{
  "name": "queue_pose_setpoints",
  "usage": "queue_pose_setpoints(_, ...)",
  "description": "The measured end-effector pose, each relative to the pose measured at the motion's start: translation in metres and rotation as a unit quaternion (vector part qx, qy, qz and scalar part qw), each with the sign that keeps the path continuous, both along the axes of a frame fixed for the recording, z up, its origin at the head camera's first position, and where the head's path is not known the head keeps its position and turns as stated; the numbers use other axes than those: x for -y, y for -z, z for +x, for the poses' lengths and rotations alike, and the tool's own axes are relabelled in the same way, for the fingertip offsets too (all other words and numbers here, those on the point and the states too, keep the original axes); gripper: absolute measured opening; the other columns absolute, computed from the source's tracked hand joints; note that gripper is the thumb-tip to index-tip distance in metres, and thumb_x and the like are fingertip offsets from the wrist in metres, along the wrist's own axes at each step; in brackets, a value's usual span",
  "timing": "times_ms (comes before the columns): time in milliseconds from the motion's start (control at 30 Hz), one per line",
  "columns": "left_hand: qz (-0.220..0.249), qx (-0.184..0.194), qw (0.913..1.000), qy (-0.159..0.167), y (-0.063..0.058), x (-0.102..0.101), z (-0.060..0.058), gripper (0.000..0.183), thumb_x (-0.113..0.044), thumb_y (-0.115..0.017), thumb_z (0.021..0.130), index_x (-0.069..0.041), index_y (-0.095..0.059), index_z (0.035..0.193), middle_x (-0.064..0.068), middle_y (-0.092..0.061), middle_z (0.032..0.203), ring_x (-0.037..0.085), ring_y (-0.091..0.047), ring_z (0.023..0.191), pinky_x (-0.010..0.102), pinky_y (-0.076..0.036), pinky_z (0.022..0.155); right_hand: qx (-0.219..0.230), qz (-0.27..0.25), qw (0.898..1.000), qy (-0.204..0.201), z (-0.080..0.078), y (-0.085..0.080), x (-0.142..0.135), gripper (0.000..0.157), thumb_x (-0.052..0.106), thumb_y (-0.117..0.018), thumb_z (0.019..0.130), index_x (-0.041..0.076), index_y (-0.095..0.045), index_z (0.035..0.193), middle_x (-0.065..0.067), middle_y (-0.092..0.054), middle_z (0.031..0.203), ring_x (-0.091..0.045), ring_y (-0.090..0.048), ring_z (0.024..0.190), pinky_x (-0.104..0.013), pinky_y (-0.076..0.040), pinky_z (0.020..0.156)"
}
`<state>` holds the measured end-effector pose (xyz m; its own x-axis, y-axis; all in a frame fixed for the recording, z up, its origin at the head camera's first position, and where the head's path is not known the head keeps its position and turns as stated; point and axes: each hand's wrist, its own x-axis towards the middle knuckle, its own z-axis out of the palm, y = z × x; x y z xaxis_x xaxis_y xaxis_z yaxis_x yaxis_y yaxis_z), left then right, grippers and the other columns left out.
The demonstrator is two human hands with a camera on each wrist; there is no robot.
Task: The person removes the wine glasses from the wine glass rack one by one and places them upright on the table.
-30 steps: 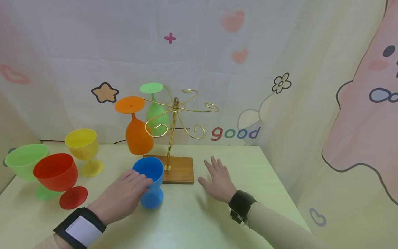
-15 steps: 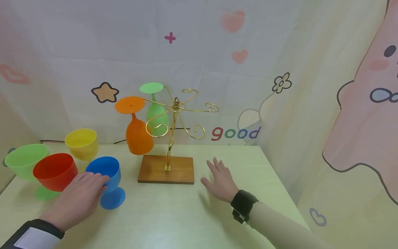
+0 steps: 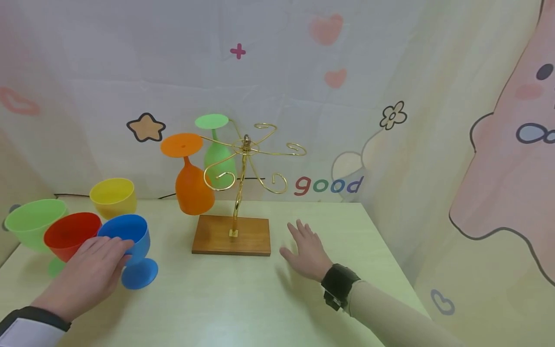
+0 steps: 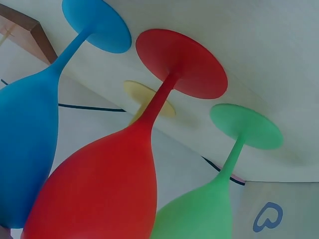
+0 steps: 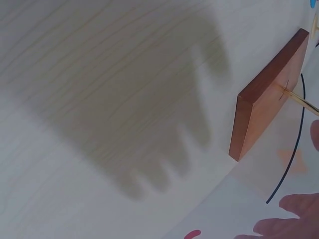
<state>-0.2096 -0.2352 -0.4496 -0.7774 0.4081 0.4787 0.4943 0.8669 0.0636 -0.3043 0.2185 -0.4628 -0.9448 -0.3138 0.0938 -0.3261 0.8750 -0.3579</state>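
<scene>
My left hand (image 3: 88,265) grips the bowl of a blue plastic goblet (image 3: 140,248), its fingers over the rim. That goblet is upright at the left of the table, right beside a red goblet (image 3: 71,231), which my hand partly covers. In the left wrist view the blue goblet (image 4: 30,134) and red goblet (image 4: 104,184) show foot and stem, with a sliver of finger at the lower left. My right hand (image 3: 307,253) hovers over the table with fingers spread and holds nothing; some of its fingers (image 5: 294,226) show in the right wrist view.
Light green (image 3: 34,224) and yellow (image 3: 113,200) goblets stand at the left. A gold wire rack (image 3: 239,193) on a wooden base (image 3: 256,236) is mid-table. Orange (image 3: 194,193) and green (image 3: 212,122) goblets hang upside down from it. A printed curtain (image 3: 277,62) backs the table.
My left hand has carried the blue goblet leftward, from in front of the wooden base to beside the red goblet. The right hand has barely moved.
</scene>
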Motion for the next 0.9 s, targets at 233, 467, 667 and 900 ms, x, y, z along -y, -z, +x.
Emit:
queue_pose_setpoints(233, -0.007, -0.027, 0.9996, 0.004, -0.001, -0.001, 0.001, 0.081, -0.061, 0.001, 0.095, -0.003, -0.053, 0.111, 0.004, -0.055, 0.087, 0.025, -0.054, 0.084, 0.046, -0.05, 0.076, -0.001, -0.001, 1.0, -0.007, 0.0, -0.002, 0.0, 0.069, 0.04, -0.058, 0.095, 0.008, -0.033, 0.15, -0.02, -0.024, 0.156, -0.041, -0.018, 0.143, -0.06, -0.016, 0.113)
queue_pose_setpoints(467, 0.0, -0.027, 0.9996, 0.0, 0.0, -0.002, 0.001, 0.08, -0.061, -0.005, 0.097, -0.001, -0.055, 0.115, 0.009, -0.059, 0.094, 0.029, -0.055, 0.089, 0.053, -0.049, 0.08, -0.005, 0.003, 1.0, -0.008, 0.001, -0.003, -0.001, 0.069, 0.038, -0.059, 0.094, 0.008, -0.033, 0.151, -0.02, -0.024, 0.156, -0.041, -0.018, 0.143, -0.059, -0.016, 0.113)
queue_pose_setpoints(667, 0.01, -0.024, 0.9996, -0.007, 0.003, -0.003, 0.002, 0.079, -0.061, -0.01, 0.097, -0.001, -0.054, 0.123, 0.015, -0.061, 0.11, 0.035, -0.053, 0.103, 0.058, -0.043, 0.089, -0.026, 0.023, 0.999, -0.031, 0.0, -0.013, -0.005, 0.072, 0.038, -0.06, 0.094, 0.009, -0.029, 0.152, -0.02, -0.021, 0.157, -0.041, -0.016, 0.143, -0.058, -0.015, 0.114)
queue_pose_setpoints(900, 0.025, -0.045, 0.9987, 0.006, -0.002, -0.012, 0.004, 0.075, -0.061, -0.021, 0.098, -0.006, -0.044, 0.142, 0.017, -0.048, 0.138, 0.037, -0.04, 0.126, 0.05, -0.015, 0.116, -0.065, 0.029, 0.996, -0.047, -0.001, -0.037, -0.007, 0.073, 0.039, -0.059, 0.094, 0.01, -0.027, 0.153, -0.019, -0.021, 0.157, -0.04, -0.016, 0.144, -0.056, -0.014, 0.115)
